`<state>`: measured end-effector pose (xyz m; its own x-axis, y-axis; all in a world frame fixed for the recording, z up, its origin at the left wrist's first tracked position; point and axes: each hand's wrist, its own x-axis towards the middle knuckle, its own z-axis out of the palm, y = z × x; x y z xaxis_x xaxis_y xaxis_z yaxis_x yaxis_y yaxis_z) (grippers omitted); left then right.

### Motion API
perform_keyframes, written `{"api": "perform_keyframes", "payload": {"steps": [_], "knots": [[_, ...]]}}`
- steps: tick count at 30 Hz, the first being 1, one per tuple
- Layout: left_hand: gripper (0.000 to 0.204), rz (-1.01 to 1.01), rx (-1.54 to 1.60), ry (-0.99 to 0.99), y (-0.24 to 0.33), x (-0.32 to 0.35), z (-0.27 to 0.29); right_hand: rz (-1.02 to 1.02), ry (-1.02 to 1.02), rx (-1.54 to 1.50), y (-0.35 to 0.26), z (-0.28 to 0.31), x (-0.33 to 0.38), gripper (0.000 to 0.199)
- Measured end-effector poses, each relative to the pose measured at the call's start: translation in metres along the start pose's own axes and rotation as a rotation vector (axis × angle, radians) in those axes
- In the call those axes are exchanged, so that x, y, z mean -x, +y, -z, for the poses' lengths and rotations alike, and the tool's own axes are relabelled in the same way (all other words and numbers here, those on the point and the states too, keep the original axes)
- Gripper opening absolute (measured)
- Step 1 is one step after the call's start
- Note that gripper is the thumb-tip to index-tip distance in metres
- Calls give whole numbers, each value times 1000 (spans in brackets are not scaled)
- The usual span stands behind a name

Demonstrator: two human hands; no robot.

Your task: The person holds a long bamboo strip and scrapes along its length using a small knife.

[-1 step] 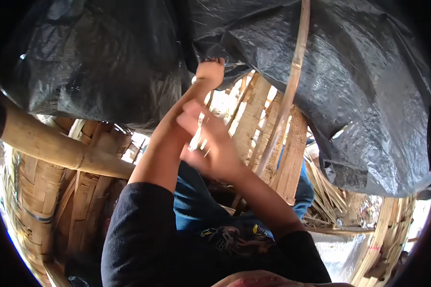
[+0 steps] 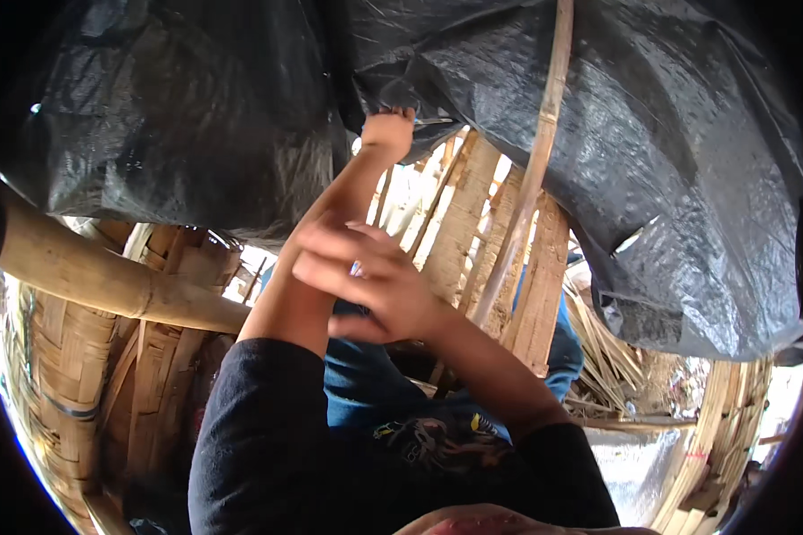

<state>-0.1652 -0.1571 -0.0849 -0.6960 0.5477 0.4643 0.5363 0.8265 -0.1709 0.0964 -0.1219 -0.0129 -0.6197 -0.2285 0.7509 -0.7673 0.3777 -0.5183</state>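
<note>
My left hand is raised at the end of an outstretched arm, its fingers curled over the lower edge of a black plastic sheet. Just beside its fingertips shows a thin pale strip, whose kind I cannot make out. Slightly blurred, my right hand lies across my left forearm with its fingers spread. Nothing shows in it. Whether it touches the forearm or hovers over it cannot be told.
A thin bamboo pole slants down in front of the sheet. Behind it are upright wooden slats. A thick bamboo beam crosses at left, above woven bamboo panels. Split bamboo strips lie at right.
My right hand has shifted left onto the forearm, and its fingers have spread. My left hand keeps its place at the sheet's edge.
</note>
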Motion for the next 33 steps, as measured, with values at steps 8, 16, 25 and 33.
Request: {"api": "perform_keyframes", "payload": {"steps": [8,16,25,33], "knots": [[32,-49,-112,-268,19,15,-36,-50,-40,-426,2,-27,-13,35],[19,97,-83,-438,-9,38,-95,-574,-270,95,47,-12,-34,45],[32,-269,13,-443,-29,5,4,-216,68,304,27,33,16,55],[27,-361,433,81,118,65,204,-617,644,-669,11,92,30,50]]}}
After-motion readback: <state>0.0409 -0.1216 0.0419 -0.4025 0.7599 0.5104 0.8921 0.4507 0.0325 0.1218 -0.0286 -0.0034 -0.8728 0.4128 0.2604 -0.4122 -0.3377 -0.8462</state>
